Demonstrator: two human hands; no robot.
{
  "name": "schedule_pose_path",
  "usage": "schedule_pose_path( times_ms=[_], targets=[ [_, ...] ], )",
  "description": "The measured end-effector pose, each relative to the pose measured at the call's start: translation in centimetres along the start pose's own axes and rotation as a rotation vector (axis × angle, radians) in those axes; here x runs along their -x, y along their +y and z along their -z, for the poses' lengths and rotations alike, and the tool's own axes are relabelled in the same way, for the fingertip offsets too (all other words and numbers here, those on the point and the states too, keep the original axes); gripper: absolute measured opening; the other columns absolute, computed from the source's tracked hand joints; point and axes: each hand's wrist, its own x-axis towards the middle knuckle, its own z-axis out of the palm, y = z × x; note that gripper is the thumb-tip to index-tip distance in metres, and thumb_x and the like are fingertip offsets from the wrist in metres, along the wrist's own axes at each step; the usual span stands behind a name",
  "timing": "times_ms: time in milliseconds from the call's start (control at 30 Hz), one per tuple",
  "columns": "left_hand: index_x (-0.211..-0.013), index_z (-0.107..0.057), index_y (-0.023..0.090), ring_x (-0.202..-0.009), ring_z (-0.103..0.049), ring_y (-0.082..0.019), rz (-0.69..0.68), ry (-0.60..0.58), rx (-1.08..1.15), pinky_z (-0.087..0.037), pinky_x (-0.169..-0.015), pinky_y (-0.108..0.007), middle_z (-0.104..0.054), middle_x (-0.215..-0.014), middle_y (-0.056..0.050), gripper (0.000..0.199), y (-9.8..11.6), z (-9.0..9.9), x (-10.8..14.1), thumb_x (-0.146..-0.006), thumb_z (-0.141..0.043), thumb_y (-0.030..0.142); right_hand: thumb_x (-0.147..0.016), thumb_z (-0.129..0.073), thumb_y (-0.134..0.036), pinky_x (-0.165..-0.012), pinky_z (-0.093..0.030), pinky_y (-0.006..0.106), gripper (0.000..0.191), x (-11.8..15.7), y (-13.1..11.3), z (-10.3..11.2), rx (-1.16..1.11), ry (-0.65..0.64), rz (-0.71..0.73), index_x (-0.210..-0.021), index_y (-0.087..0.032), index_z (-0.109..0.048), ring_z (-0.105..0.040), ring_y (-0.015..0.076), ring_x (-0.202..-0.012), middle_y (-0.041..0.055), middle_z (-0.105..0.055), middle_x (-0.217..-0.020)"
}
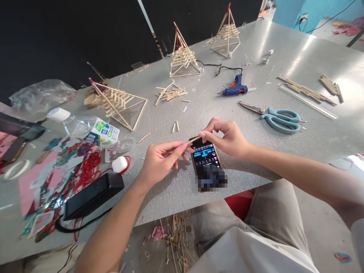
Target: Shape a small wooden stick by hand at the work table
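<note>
A short thin wooden stick (194, 140) spans the gap between my two hands, just above a phone (209, 157) lying on the table. My left hand (162, 159) pinches its left end between thumb and fingers. At the other end, my right hand (226, 136) closes thumb and fingertips on it. The phone's screen is lit, and its lower part is blurred out. Beyond my hands lie two small stick pieces (175, 126) and a loose pile of short sticks (172, 93). Another short stick (144, 137) rests left of them.
Stick pyramids (184, 62) stand along the back. A blue glue gun (236, 87) and scissors (280, 119) lie right of centre, with longer sticks (308, 90) beyond. Leftward are a plastic bottle (85, 127), red cord (89, 167) and a black device (93, 193).
</note>
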Motion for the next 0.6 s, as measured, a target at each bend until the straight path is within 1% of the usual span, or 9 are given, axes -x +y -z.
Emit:
schedule_pose_path(
  times_ms=[133,267,367,600],
  targets=[
    [-0.098,-0.087,0.021,-0.061,-0.072,-0.014,-0.018,-0.004,-0.034,-0.054,-0.042,-0.02,-0.085,-0.086,-0.008,0.021,-0.27,0.15,0.19,-0.097,-0.074,0.037,-0.099,-0.07,-0.057,-0.076,-0.045,0.032,0.044,-0.01,0.01,0.03,0.012,-0.014,-0.008,-0.076,-0.019,-0.075,-0.06,0.0141,-0.074,0.0023,-0.071,-0.075],
    [-0.101,-0.087,0.021,-0.063,-0.073,-0.014,-0.019,-0.035,0.014,-0.053,-0.043,-0.019,-0.086,-0.092,-0.009,0.02,-0.19,0.11,0.24,-0.098,-0.074,0.035,-0.099,-0.071,-0.052,-0.074,-0.044,0.031,0.041,-0.07,0.07,0.03,0.002,-0.016,-0.015,-0.075,-0.019,-0.074,-0.059,0.0128,-0.072,0.0012,-0.071,-0.074],
    [-0.102,-0.087,0.02,-0.065,-0.073,-0.014,0.008,-0.05,0.073,-0.052,-0.044,-0.018,-0.086,-0.095,-0.009,0.019,0.08,0.02,0.14,-0.097,-0.074,0.033,-0.099,-0.072,-0.049,-0.073,-0.044,0.03,0.038,-0.12,0.18,0.01,-0.006,-0.005,0.004,-0.075,-0.019,-0.074,-0.059,0.0122,-0.071,0.0005,-0.071,-0.073],
    [-0.095,-0.088,0.02,-0.062,-0.072,-0.014,0.066,-0.063,0.132,-0.051,-0.043,-0.019,-0.085,-0.089,-0.01,0.017,-0.02,0.08,0.01,-0.094,-0.077,0.032,-0.099,-0.072,-0.049,-0.073,-0.046,0.03,0.037,-0.07,0.28,0.02,0.008,-0.01,0.056,-0.077,-0.02,-0.075,-0.061,0.0133,-0.073,0.0017,-0.072,-0.074]
  ],
)
